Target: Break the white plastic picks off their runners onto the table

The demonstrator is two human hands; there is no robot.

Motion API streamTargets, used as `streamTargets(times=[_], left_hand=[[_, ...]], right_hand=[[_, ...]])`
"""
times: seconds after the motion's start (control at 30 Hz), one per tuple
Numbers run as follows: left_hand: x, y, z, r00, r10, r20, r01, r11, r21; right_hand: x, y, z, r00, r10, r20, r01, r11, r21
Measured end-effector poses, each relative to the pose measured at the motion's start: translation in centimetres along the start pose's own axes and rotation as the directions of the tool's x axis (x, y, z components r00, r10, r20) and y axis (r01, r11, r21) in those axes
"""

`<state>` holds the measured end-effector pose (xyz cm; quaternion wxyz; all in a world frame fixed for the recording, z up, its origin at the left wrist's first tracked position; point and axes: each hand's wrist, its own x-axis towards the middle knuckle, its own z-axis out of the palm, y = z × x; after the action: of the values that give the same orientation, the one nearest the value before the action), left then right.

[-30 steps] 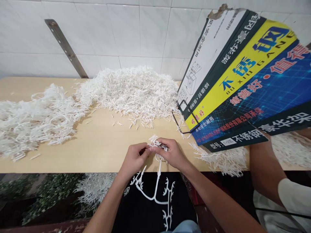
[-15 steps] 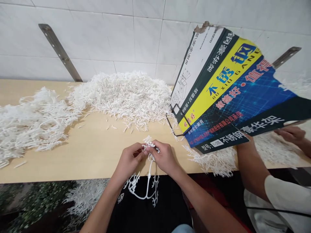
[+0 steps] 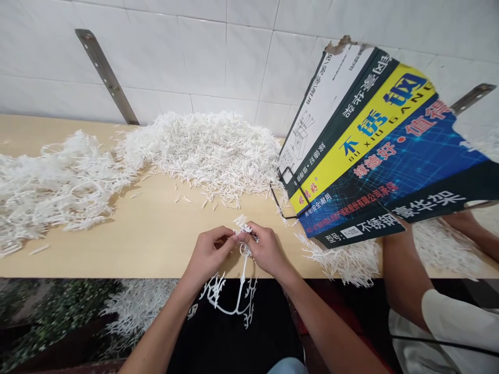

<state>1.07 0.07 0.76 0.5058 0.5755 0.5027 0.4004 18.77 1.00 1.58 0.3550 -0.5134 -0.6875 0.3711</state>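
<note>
A white plastic sprue [image 3: 243, 275] with small branching twigs hangs over the front edge of the table. My left hand [image 3: 209, 253] pinches its upper end between thumb and index finger. Close against it, my right hand [image 3: 265, 253] grips the same end, with a cluster of white twigs [image 3: 242, 224] sticking up between the fingertips. The exact contact of the fingers is partly hidden. The sprue's lower ring and side branches dangle below my hands, in front of dark clothing.
Behind my hands lies a big heap of loose white twigs [image 3: 210, 150]; another pile with sprues [image 3: 66, 187] is at left. A printed cardboard sheet [image 3: 374, 145] stands at right, a co-worker's arm [image 3: 405, 270] beyond it. Green foliage [image 3: 66, 317] sits below the table [image 3: 156, 249].
The view has shifted slightly. My hands stay together on the sprue, with the left fingers a little straighter. The co-worker's hand at right has slipped mostly behind the cardboard.
</note>
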Motion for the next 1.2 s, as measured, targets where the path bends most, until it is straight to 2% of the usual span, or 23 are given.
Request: streamTargets(times=[0.07, 0.17, 0.33, 0.4, 0.5, 0.57, 0.63, 0.7, 0.77, 0.87, 0.93, 1.0, 1.1, 1.13, 1.2], left_hand=[[0.0, 0.1, -0.1, 1.000, -0.004, 0.014, 0.004, 1.000, -0.021], [-0.1, 0.1, 0.0, 1.000, 0.020, 0.012, -0.020, 0.997, 0.074], [-0.4, -0.4, 0.7, 0.985, 0.123, -0.119, -0.085, 0.957, 0.278], [-0.5, -0.4, 0.7, 0.983, 0.153, -0.099, -0.117, 0.947, 0.298], [-0.6, -0.4, 0.1, 0.993, 0.109, -0.044, -0.100, 0.980, 0.174], [-0.6, -0.4, -0.5, 0.997, 0.038, -0.074, -0.039, 0.999, -0.014], [-0.4, -0.4, -0.8, 0.993, -0.018, -0.115, 0.000, 0.989, -0.151], [-0.1, -0.6, -0.8, 0.991, -0.015, -0.136, -0.009, 0.985, -0.174], [0.3, -0.9, -0.7, 0.989, 0.021, -0.145, -0.046, 0.984, -0.171], [0.5, -1.6, -0.7, 0.978, 0.127, -0.164, -0.152, 0.976, -0.154], [0.4, -1.7, -0.7, 0.971, 0.179, -0.160, -0.194, 0.977, -0.087], [0.2, -1.4, -0.6, 0.983, 0.160, -0.093, -0.164, 0.986, -0.039], [0.0, -0.5, -0.1, 0.988, 0.135, 0.073, -0.135, 0.991, 0.006], [0.0, -0.3, 0.1, 0.982, 0.160, 0.100, -0.164, 0.986, 0.037], [0.0, -0.1, 0.5, 0.974, 0.216, 0.074, -0.224, 0.967, 0.125]], right_hand=[[0.1, 0.1, -0.1, 0.999, 0.031, -0.005, -0.031, 0.998, 0.056], [0.1, 0.1, 0.0, 0.999, 0.045, -0.016, -0.045, 0.998, 0.047], [-0.2, -0.5, 0.2, 1.000, -0.008, -0.013, 0.007, 0.998, -0.067], [-0.2, -0.3, 0.0, 0.999, -0.027, 0.028, 0.029, 0.998, -0.064], [-0.2, 0.9, -0.6, 0.994, -0.036, 0.101, 0.019, 0.987, 0.159], [-0.2, 1.9, -0.9, 0.994, 0.018, 0.111, -0.058, 0.927, 0.370], [-0.2, 2.6, -0.8, 0.991, 0.092, 0.102, -0.130, 0.871, 0.474], [-0.1, 2.8, -0.5, 0.988, 0.112, 0.102, -0.147, 0.877, 0.457], [-0.1, 2.5, -0.1, 0.993, 0.090, 0.078, -0.113, 0.914, 0.389], [-0.1, 2.0, 0.1, 0.997, 0.073, 0.025, -0.077, 0.945, 0.317], [-0.1, 1.8, 0.2, 0.997, 0.076, 0.015, -0.077, 0.947, 0.311], [-0.1, 1.8, 0.1, 0.997, 0.075, 0.017, -0.076, 0.951, 0.300], [-0.1, 1.6, 0.1, 0.998, 0.067, 0.004, -0.066, 0.968, 0.243], [-0.1, 1.4, 0.0, 0.998, 0.060, -0.001, -0.059, 0.975, 0.215], [-0.2, 1.0, 0.0, 0.999, 0.042, -0.002, -0.041, 0.988, 0.150]])
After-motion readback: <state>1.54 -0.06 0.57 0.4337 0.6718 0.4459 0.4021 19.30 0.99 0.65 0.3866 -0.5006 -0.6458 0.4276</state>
